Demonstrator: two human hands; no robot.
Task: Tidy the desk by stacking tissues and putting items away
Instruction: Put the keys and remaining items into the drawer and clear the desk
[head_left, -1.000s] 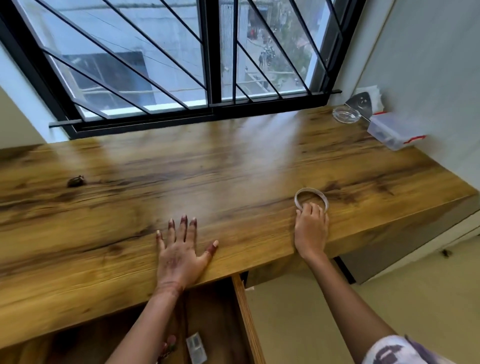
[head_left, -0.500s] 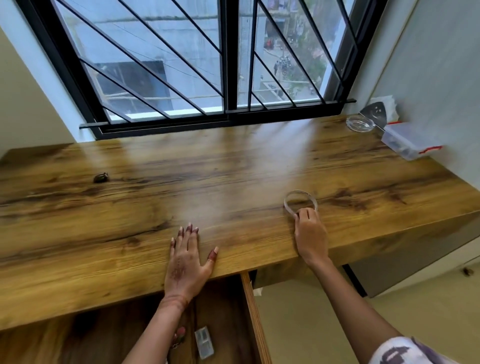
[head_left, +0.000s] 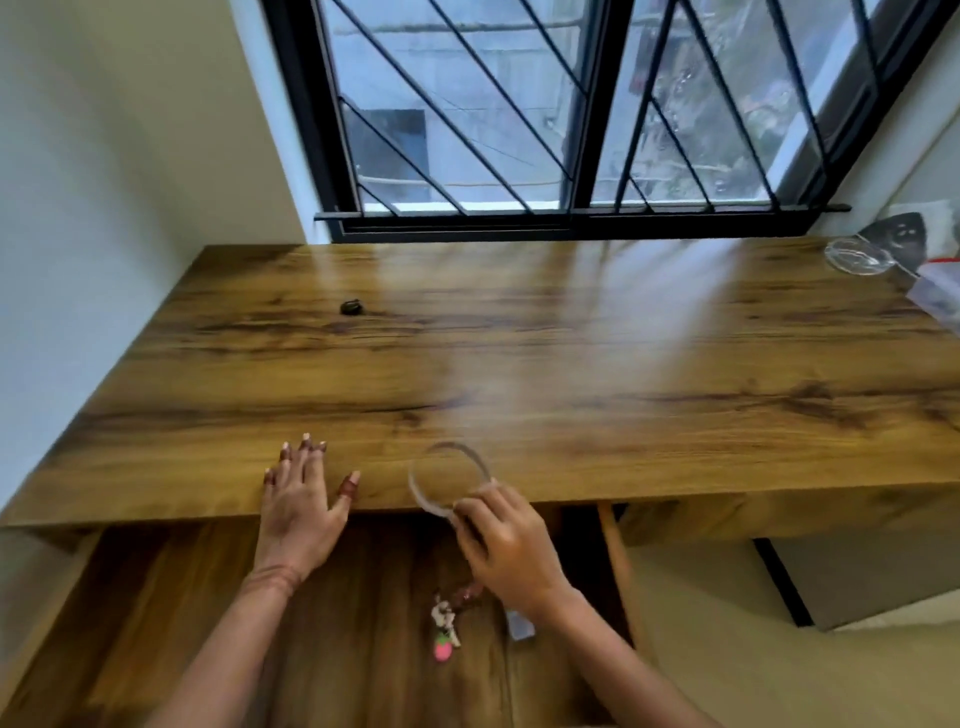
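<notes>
surface (head_left: 519, 338) mostly bare, drawer (head_left: 363, 623) open under its front edge. your left hand (head_left: 298, 512) lies flat, spread on the edge. right hand (head_left: 501, 545) pinches the ring (head_left: 448, 480) by its near rim, above the edge. looks light, thin, maybe bendy; grip gently.

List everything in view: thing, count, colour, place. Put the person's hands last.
desk: one, brown wood, under the window
window: one, black frame and bars, behind the desk
drawer: one, brown wood, open below the desk's front edge
ring: one, clear, at the desk's front edge, in the right hand
small dark object: one, dark, far left of the desk
glass dish: one, clear, far right corner
plastic box: one, clear with red, right edge
keychain: one, pink and white, in the drawer
left hand: flat on the desk's front edge
right hand: holds the ring
</notes>
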